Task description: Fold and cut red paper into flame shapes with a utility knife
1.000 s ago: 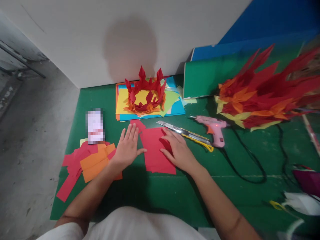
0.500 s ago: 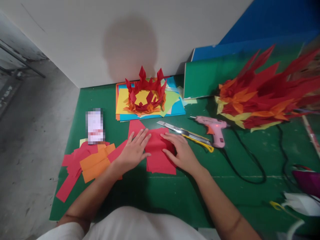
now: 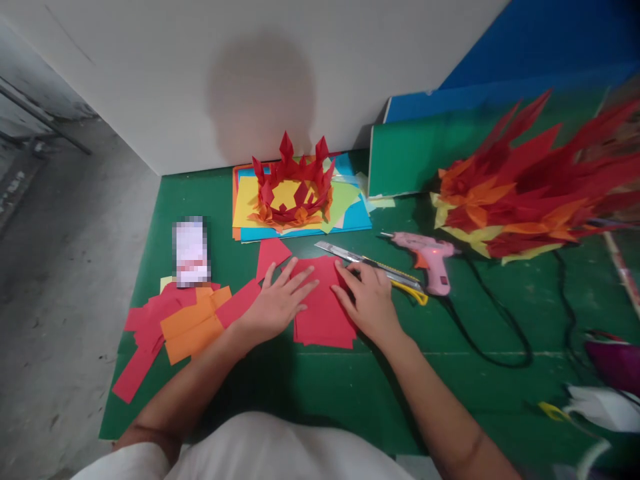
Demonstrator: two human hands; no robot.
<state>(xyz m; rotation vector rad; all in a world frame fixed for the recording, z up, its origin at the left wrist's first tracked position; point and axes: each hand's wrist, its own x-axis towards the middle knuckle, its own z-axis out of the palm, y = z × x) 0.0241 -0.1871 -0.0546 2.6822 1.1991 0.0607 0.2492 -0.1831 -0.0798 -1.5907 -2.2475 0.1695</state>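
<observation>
A small stack of red paper sheets (image 3: 323, 307) lies on the green table in front of me. My left hand (image 3: 277, 303) rests flat with fingers spread, its fingertips over the stack's left edge. My right hand (image 3: 369, 300) is at the stack's right edge; thumb and index finger stand apart, touching the paper, and the other fingers are bent. Just behind that hand lies a box cutter (image 3: 345, 255) with a yellow handle. Beyond my left hand is a loose red paper piece (image 3: 271, 257).
Orange and red paper strips (image 3: 190, 327) lie at left below a blurred-out phone-like object (image 3: 191, 250). A red paper crown (image 3: 295, 193) stands on coloured sheets (image 3: 245, 207). A pink glue gun (image 3: 430, 257), its black cord (image 3: 505, 363) and a flame-like paper piece (image 3: 540, 180) are at right.
My left hand has shifted slightly right and spread its fingers wider. My right hand has moved a little to the right, and the red sheets now lie flatter.
</observation>
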